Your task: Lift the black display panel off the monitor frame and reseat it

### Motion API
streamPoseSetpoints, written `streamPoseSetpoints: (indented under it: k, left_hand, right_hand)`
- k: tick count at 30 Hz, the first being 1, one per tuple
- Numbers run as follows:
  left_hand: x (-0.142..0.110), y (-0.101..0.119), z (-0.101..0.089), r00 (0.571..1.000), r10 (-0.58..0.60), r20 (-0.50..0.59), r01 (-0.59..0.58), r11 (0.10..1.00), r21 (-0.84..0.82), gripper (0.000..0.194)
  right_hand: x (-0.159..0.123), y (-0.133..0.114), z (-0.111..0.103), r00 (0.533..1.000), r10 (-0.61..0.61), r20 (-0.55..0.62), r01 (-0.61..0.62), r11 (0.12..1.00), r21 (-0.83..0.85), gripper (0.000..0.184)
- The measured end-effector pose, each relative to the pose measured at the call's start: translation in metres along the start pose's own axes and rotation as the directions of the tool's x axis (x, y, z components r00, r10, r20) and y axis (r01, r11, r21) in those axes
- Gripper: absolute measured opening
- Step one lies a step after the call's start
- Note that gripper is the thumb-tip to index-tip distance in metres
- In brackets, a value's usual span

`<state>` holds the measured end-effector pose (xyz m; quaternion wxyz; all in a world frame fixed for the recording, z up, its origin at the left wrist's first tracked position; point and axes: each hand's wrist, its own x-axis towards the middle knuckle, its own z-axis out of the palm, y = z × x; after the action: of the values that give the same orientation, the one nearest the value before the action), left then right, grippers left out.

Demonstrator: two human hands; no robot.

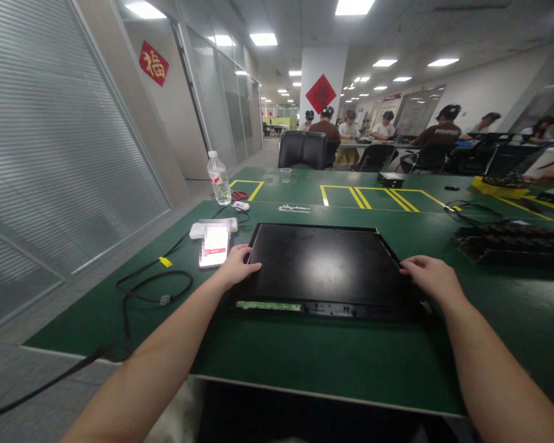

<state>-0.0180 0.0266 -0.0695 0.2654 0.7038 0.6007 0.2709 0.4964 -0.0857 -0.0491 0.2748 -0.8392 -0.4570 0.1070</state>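
Observation:
A black flat display panel (323, 258) lies face up on the green table before me, its surface reflecting a ceiling light. Along its near edge runs a green circuit board strip (268, 306). My left hand (237, 266) grips the panel's left edge, thumb on top and fingers around the side. At the opposite edge, my right hand (431, 277) pinches the panel's right side; its fingertips are partly hidden. Just left of my left hand lies a phone (215, 246) with a lit screen, propped against a white object (196, 230).
Black cables (154, 283) loop across the table's left side. A water bottle (218, 178), red-handled scissors (240, 195) and small white parts (294, 209) lie beyond the panel. Stacked black parts (517, 243) are at right. Several people sit at tables behind a black chair (302, 149).

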Motion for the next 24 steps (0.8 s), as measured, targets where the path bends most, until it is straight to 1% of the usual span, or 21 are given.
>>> streamPoseSetpoints:
  k: [3, 8, 14, 20, 24]
  left_hand:
    - [0.001, -0.002, 0.0, 1.0, 0.008, -0.003, -0.008, 1.0, -0.005, 0.056]
    - [0.001, -0.002, -0.002, 0.999, 0.013, 0.03, -0.013, 1.0, -0.017, 0.06]
    - [-0.003, 0.002, -0.004, 1.0, 0.025, 0.012, -0.025, 0.999, 0.048, 0.061]
    - [-0.008, 0.009, -0.003, 0.999, 0.037, 0.039, -0.041, 0.994, 0.106, 0.055]
    - [-0.008, 0.014, -0.005, 0.997, 0.076, 0.025, -0.078, 0.987, 0.141, 0.05]
  right_hand:
    - [0.002, 0.003, 0.001, 1.0, -0.018, -0.004, 0.018, 1.0, -0.003, 0.025]
    - [0.004, 0.006, 0.002, 1.0, -0.026, -0.016, 0.026, 1.0, -0.005, 0.027]
    - [0.005, 0.008, 0.003, 1.0, -0.019, -0.011, 0.019, 1.0, -0.007, 0.027]
    - [0.005, 0.008, 0.002, 1.0, -0.019, 0.001, 0.019, 1.0, 0.007, 0.026]
    - [0.007, 0.01, 0.003, 0.999, -0.042, -0.012, 0.042, 0.999, -0.003, 0.025]
